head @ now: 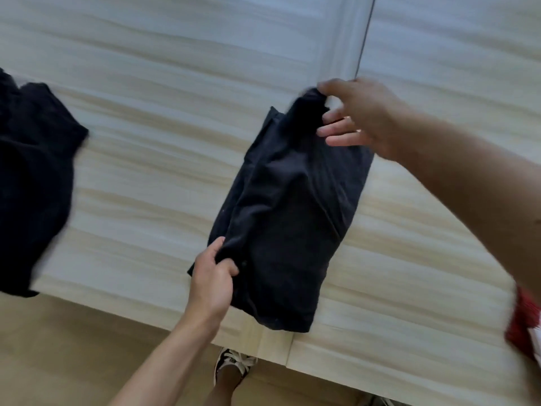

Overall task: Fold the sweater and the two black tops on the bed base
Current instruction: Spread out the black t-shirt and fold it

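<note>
1. Black top (pixel 292 206) lay on bed base (pixel 146 142), stretched lengthwise btwn the two sets of fingers, narrowed to a long strip w/ sides turned in.
2. Left hand (pixel 212 284) gripped it: fingers (pixel 231 266) curled round a bunched fold at the near-left edge, thumb against the cloth.
3. Right hand (pixel 360 118) pinched the far end, thumb & forefinger clamped on the corner, other fingers (pixel 336 128) loose & spread just beside the fabric.
4. Progress, my read: this one approx. mid-fold. Lengthwise fold looked done, end-to-end fold not yet made.
5. Second black garment (pixel 35 186) sat well apart, out beyond the left-hand fingers. It was rumpled & blurred, looked unfolded, prob. left to do.
6. Red & white fabric (pixel 524 323) showed at frame edge, below right forearm, far from the fingertips. Couldn't tell if it was the sweater, or whether it was folded.
7. Look of it: dark, soft, thin, w/ faint ribbing on the side nearer the right-hand fingers & a raised crease running down the centre from one grip to the other.
</note>
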Available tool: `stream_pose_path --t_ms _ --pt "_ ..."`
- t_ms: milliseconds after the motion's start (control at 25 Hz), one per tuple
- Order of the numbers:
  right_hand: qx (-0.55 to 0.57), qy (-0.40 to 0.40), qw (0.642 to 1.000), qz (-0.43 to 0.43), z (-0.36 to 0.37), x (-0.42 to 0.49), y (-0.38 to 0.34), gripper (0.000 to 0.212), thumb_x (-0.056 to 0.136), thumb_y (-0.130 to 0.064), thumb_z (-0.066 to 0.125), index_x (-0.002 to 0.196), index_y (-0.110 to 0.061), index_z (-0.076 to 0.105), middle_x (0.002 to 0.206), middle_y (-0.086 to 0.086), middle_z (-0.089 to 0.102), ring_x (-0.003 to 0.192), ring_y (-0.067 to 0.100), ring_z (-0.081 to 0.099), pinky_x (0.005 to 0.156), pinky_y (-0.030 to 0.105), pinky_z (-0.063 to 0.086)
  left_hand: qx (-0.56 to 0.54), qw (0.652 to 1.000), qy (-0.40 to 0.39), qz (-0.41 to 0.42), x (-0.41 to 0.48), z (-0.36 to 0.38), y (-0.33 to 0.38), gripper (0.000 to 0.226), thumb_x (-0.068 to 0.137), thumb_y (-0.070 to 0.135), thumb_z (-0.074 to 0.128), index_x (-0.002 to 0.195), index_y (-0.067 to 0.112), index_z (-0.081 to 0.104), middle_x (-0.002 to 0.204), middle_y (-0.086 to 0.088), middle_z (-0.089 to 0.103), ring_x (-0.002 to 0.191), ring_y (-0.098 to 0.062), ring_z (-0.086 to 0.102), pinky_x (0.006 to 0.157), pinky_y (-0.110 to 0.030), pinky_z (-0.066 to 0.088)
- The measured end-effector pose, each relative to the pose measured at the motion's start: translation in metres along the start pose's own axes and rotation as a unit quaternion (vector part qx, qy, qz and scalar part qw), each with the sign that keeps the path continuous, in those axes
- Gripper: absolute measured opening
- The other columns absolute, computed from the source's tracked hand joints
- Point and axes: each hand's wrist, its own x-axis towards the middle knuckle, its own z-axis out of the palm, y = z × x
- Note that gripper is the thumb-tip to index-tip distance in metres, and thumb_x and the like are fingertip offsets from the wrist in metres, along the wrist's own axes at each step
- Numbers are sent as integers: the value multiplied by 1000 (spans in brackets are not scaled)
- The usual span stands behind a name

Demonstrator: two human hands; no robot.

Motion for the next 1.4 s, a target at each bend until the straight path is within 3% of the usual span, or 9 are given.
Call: stream_pose_path --t_ms 80,200,320,520,680,760,960,1241,1401 --pt "-132 54 989 -37 42 20 18 58 94 -46 59 143 -18 43 133 10 58 116 26 63 99 42 53 95 993 73 -1 22 -14 -9 46 82 -4 45 119 20 58 123 -2 63 110 -20 59 84 -34 48" --pt "-348 28 923 -164 86 24 77 65 102 -42 46 158 -18 26 162 9 30 150 26 26 122 46 24 240 921 150 268 27 1 0 46 81 9 50 126 17 56 134 0 53 129 -21 46 106 -35 38" --pt "-497 12 837 -229 97 41 125 65 105 -51 30 162 -24 12 171 5 2 157 24 -4 126 50 1 390 821 15 416 44 41 1 63 96 42 45 154 17 38 165 -5 28 155 -23 17 125 -43 18" --pt "-581 75 764 -271 74 69 160 69 102 -62 17 162 -29 8 171 1 2 158 23 -3 125 53 -2 575 689 -27 440 113 35 -34 84 98 66 33 163 17 11 172 -5 1 158 -24 -5 123 -59 11" --pt "-507 77 812 -279 65 70 148 68 104 -56 24 162 -23 14 170 2 12 157 21 6 126 50 -1 508 723 -6 468 75 32 -33 75 93 55 53 151 8 42 162 -19 30 153 -37 22 120 -57 22" --pt "-487 148 819 -264 41 72 139 62 101 -49 35 154 -16 33 160 9 32 150 28 26 125 49 8 477 682 -80 548 27 39 -49 64 83 64 61 121 12 61 129 -13 57 122 -35 51 104 -49 37" --pt "-501 166 833 -164 -15 74 126 28 98 -38 51 105 -14 63 111 13 59 109 35 53 96 44 38 598 592 -182 509 7 48 -91 21 60 19 74 74 22 58 72 3 52 69 -20 48 67 -34 39" --pt "-474 203 851 -103 -47 83 123 22 102 -32 45 103 -15 57 107 19 68 105 40 58 94 44 37 639 466 -254 557 32 19 -88 22 75 9 53 61 23 45 53 7 43 58 -14 30 62 -30 25" --pt "-386 306 869 -42 -37 65 147 32 96 -42 54 117 -18 53 128 13 54 125 34 46 102 45 32 575 508 -288 573 24 24 -51 24 78 37 60 66 25 43 59 6 48 60 -17 38 62 -33 33"
